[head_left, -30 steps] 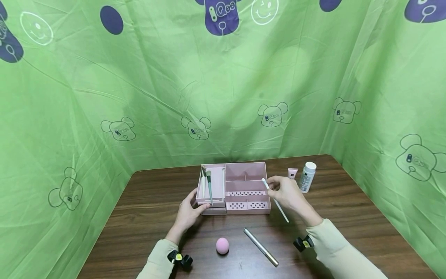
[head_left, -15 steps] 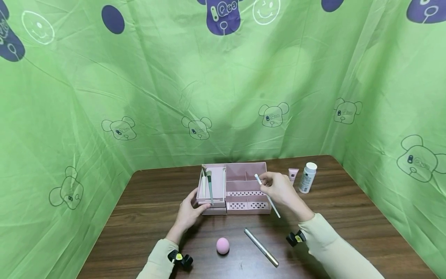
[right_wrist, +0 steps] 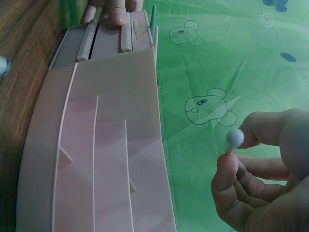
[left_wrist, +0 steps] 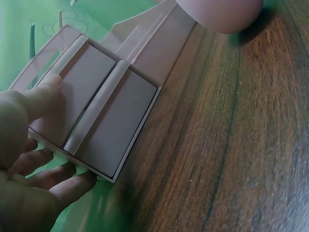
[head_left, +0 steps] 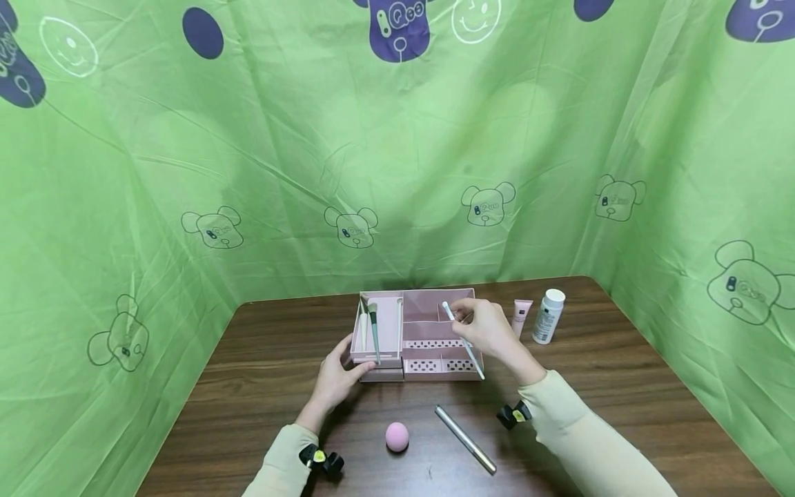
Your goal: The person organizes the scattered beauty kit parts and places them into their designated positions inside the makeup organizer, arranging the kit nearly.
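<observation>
A pink makeup organizer [head_left: 428,305] with drawers on its left and open compartments on its right stands on the table. My left hand [head_left: 335,381] holds its left end; in the left wrist view the thumb lies on the upper drawer front [left_wrist: 79,92] and the fingers reach along the side. Between thumb and fingertips my right hand [head_left: 488,328] pinches a slim white makeup brush [head_left: 472,355], slanted above the right compartments. The right wrist view shows only the brush's round pale end [right_wrist: 235,137]. A green-handled brush [head_left: 375,330] and other slim brushes lie in the top left tray.
In front of the organizer are a pink makeup sponge [head_left: 397,437] and a silver pen-shaped tube [head_left: 466,440]. Behind my right hand stand a small pink tube [head_left: 522,314] and a white bottle [head_left: 549,317]. A green printed curtain [head_left: 397,159] surrounds the wooden table [head_left: 248,386].
My right hand has moved left with the brush, from beside the organizer to over its right compartments. The left hand keeps its place on the organizer.
</observation>
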Tool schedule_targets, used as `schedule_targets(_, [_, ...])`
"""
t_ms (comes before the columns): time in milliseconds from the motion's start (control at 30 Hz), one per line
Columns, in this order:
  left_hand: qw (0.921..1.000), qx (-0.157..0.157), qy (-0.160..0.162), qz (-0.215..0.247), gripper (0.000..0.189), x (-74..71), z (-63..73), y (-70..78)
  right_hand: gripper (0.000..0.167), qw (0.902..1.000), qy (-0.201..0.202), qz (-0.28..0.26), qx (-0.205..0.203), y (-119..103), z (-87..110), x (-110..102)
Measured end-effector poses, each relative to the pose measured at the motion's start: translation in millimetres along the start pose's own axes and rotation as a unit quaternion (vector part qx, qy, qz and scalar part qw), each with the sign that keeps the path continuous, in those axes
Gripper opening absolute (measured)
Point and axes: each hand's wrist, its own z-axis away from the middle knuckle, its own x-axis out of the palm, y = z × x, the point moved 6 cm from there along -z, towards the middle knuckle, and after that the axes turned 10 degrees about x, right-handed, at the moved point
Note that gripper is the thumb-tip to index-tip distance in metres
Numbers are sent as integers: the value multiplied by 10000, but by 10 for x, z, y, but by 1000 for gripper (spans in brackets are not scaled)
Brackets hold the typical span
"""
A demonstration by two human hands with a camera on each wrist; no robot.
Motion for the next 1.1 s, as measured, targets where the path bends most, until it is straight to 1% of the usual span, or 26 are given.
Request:
schedule_targets(367, [9999, -63, 1, -119, 83, -4, 3, -10, 27, 9998, -43, -81, -150, -119, -49, 39])
schedule_targets(633, [10000, -52, -8, -54, 81, -6, 8, -20, 25, 9996, -106, -255, -95, -171, -64, 80])
schedule_targets(867, [10000, -95, 10, -29, 81, -10, 20, -17, 25, 9995, -11, -285, -150, -221, -95, 125])
schedule_targets(1100, [9999, -165, -14, -37, 81, -9, 14, 10, 22, 9993, -10, -322, -178, -286, -128, 152])
